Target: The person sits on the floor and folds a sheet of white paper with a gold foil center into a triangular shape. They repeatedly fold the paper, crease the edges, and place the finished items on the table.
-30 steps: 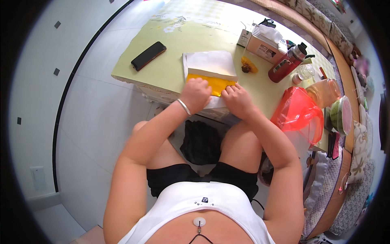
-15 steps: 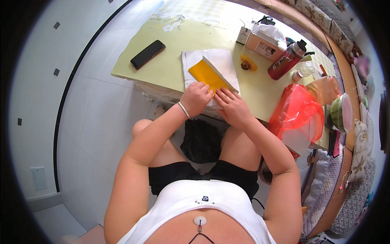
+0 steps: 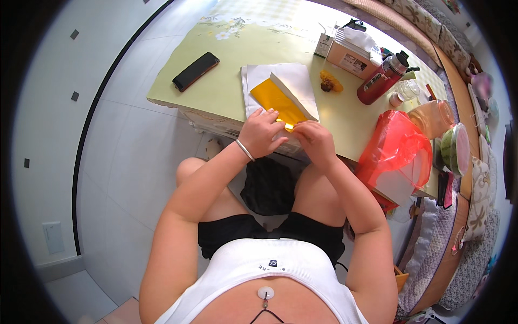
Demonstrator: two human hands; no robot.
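One yellow sheet, backed in white along a raised fold, lies aslant on the white paper at the near side of our bench, its near end between our two hands. Our left hand has a loose grip: the fingers reach forward and rest on the sheet's near left part, while the thumb stands well away from them, pointing toward our other hand. Our right hand has a closed grip, with thumb and fingertips pinching the sheet's near end, where a small glossy piece catches the light.

We have both wrists out over the bench's near edge, just above our knees. To our left, the pale green top runs on between the paper and the dark phone, and past the paper's far edge it reaches toward the printed flowers. To our right, room is tighter: the yellow-and-brown piece lies near the paper, the red bottle stands farther off, and the red plastic bag sits near our right forearm, apart from it.
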